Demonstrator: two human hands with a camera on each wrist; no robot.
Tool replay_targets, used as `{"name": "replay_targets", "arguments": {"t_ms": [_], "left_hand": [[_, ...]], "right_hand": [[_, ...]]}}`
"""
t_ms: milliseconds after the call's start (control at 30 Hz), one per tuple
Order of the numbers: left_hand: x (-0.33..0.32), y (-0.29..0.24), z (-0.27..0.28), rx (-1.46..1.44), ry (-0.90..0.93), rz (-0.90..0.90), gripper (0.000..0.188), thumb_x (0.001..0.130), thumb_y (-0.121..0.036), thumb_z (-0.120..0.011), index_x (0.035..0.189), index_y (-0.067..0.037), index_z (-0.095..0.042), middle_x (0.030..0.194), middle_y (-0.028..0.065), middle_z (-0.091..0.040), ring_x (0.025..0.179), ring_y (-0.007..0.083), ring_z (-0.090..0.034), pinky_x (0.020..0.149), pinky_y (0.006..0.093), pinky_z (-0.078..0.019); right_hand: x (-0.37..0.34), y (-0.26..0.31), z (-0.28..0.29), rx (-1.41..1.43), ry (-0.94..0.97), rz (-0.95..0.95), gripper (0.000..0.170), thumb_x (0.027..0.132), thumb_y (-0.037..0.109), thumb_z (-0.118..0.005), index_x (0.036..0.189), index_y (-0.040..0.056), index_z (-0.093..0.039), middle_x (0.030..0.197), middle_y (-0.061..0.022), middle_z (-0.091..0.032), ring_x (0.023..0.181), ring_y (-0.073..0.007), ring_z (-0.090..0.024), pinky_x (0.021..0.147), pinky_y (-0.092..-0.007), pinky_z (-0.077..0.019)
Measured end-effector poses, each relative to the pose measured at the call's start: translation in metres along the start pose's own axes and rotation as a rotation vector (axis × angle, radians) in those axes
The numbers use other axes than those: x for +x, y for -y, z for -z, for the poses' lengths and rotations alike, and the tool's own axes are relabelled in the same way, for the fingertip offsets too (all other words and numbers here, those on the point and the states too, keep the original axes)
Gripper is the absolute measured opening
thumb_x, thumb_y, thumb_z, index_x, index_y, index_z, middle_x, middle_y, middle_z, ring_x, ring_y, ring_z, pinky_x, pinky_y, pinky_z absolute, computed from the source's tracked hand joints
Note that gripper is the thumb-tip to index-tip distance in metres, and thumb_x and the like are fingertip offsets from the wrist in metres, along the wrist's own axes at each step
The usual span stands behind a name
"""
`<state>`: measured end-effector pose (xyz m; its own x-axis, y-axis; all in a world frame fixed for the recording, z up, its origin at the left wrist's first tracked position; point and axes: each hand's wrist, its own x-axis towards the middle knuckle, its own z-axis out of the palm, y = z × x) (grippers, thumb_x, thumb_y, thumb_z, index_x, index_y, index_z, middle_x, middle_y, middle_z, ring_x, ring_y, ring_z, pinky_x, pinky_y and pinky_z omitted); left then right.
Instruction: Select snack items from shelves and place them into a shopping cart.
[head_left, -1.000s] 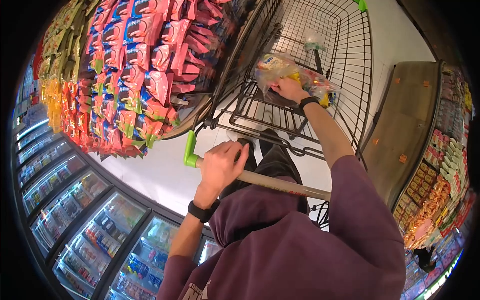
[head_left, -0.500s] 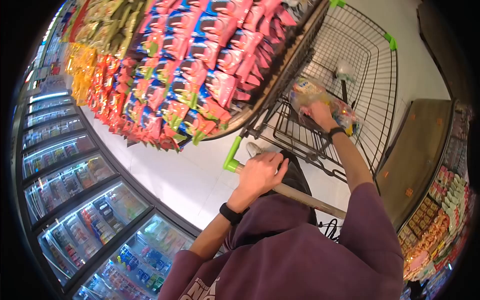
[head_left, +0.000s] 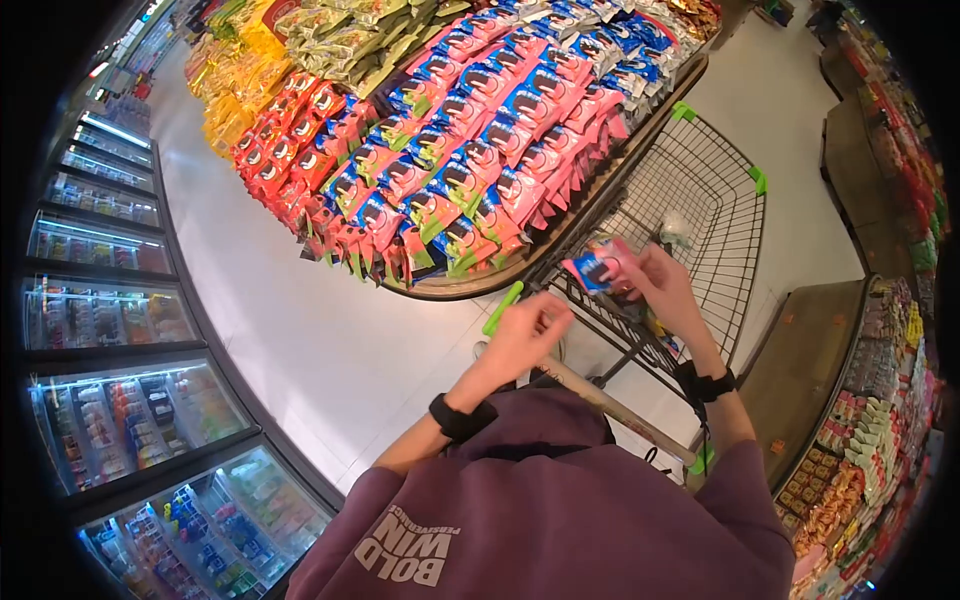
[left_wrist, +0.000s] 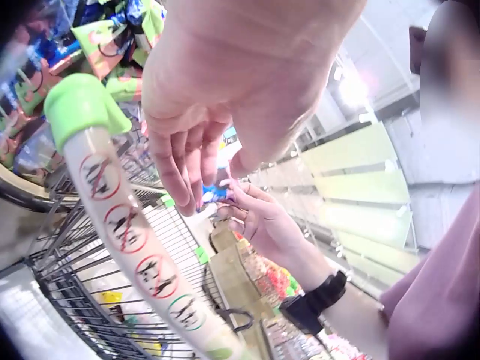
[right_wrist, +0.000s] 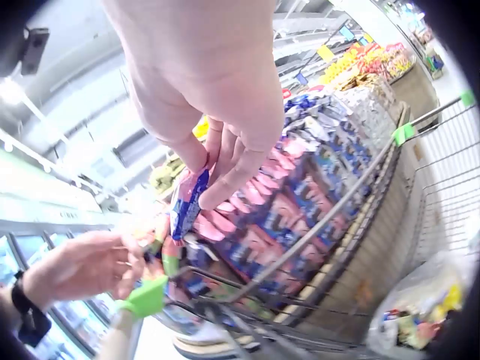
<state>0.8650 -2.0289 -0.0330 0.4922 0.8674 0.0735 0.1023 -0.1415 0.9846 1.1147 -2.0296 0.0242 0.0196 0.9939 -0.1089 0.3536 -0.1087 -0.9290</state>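
My right hand pinches a pink and blue snack packet by one end, over the near end of the shopping cart. In the right wrist view the packet hangs between thumb and fingers, its blue side showing. My left hand hovers by the green-ended cart handle, its fingers loosely bent and holding nothing. The left wrist view shows that hand above the handle bar. A clear plastic bag of goods lies in the cart, mostly hidden in the head view by my right hand.
A rounded display stand piled with pink and blue packets borders the cart on the left. Glass-door coolers line the far left. A wooden shelf unit with packaged goods stands to the right. A small white bag sits deeper in the cart.
My right hand has come up from the plastic bag in the cart and now holds the snack packet. My left hand has left the handle. The view has swung left, showing more of the display.
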Motion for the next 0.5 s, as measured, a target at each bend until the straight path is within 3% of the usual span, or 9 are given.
{"name": "replay_targets", "arguments": {"t_ms": [100,133,200,233,367,500], "left_hand": [[-0.004,-0.002,0.027,-0.637,-0.134,0.156,0.026,0.098,-0.024,-0.059,0.108,0.0,-0.059,0.083,0.0061,-0.067,0.075,0.0137,-0.066,0.067,0.0278,-0.052],[-0.007,-0.009,0.036,-0.677,-0.172,0.181,0.026,0.099,-0.025,-0.058,0.109,-0.001,-0.059,0.086,0.0062,-0.066,0.075,0.0146,-0.066,0.068,0.0284,-0.0522],[-0.015,-0.024,0.057,-0.749,-0.259,0.232,0.026,0.101,-0.027,-0.056,0.11,-0.002,-0.058,0.09,0.0063,-0.065,0.077,0.0163,-0.065,0.07,0.0296,-0.0524],[-0.018,-0.011,0.064,-0.731,-0.306,0.21,0.025,0.099,-0.024,-0.06,0.109,-0.001,-0.059,0.087,0.0045,-0.067,0.074,0.0113,-0.064,0.068,0.0252,-0.0504],[-0.037,-0.007,0.089,-0.642,-0.418,0.085,0.02,0.098,-0.021,-0.061,0.1,-0.001,-0.064,0.087,-0.0003,-0.066,0.07,0.005,-0.057,0.062,0.0223,-0.0465],[-0.061,0.006,0.114,-0.563,-0.428,0.102,0.021,0.097,-0.019,-0.063,0.103,0.0,-0.067,0.083,0.001,-0.067,0.069,0.004,-0.057,0.058,0.022,-0.0463]], "right_hand": [[0.002,0.035,-0.041,0.264,0.029,0.056,0.014,0.098,0.013,-0.059,0.096,0.0003,-0.054,0.092,-0.0098,-0.069,0.079,-0.0158,-0.069,0.063,-0.0258,-0.0547],[0.004,0.034,-0.055,0.303,0.051,0.101,0.013,0.098,0.012,-0.058,0.096,0.0004,-0.053,0.093,-0.0113,-0.069,0.081,-0.0173,-0.07,0.064,-0.0263,-0.0551],[0.0,0.043,-0.087,0.398,0.061,0.057,0.011,0.099,0.012,-0.057,0.096,0.0011,-0.054,0.092,-0.0112,-0.069,0.082,-0.0178,-0.07,0.064,-0.0263,-0.055],[-0.002,0.045,-0.099,0.392,0.082,0.045,0.01,0.098,0.011,-0.057,0.096,0.0016,-0.054,0.092,-0.0112,-0.07,0.082,-0.0182,-0.071,0.063,-0.0267,-0.055],[-0.014,0.048,-0.146,0.429,0.164,0.005,0.012,0.098,0.014,-0.057,0.097,0.0024,-0.055,0.09,-0.0093,-0.069,0.079,-0.0161,-0.07,0.061,-0.0256,-0.0542],[-0.031,0.042,-0.179,0.375,0.251,-0.019,0.013,0.1,0.017,-0.055,0.099,0.0035,-0.055,0.088,-0.0074,-0.068,0.073,-0.0129,-0.067,0.059,-0.0237,-0.0526]]}}
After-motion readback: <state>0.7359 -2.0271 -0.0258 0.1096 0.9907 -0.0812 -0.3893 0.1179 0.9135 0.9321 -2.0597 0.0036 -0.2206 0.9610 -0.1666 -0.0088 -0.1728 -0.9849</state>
